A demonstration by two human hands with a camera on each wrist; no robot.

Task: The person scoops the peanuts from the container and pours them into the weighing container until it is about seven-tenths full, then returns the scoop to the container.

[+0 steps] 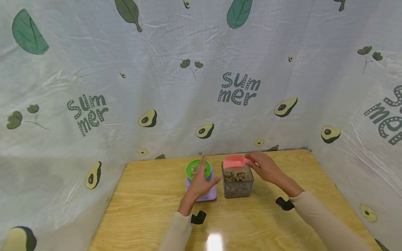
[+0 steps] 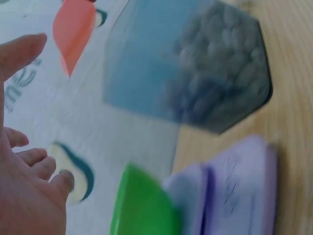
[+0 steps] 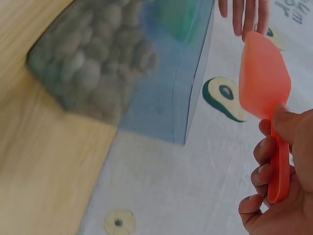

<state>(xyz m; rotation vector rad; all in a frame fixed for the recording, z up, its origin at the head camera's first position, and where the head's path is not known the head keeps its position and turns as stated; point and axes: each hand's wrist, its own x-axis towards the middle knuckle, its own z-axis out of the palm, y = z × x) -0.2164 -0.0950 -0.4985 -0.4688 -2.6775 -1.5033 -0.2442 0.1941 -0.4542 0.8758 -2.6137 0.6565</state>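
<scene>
In the head view, the left hand (image 1: 198, 185), fingers extended, hovers near a green bowl (image 1: 208, 171) on a purple base (image 1: 209, 196), while the right hand (image 1: 267, 168) holds a pink scoop (image 1: 233, 161) above a clear container (image 1: 237, 191) of brown pieces (image 1: 235, 175) on the tabletop (image 1: 147, 202). The left wrist view shows that palm holding nothing; the right wrist view shows fingers (image 3: 264, 149) curled around the scoop's handle (image 3: 279, 171).
</scene>
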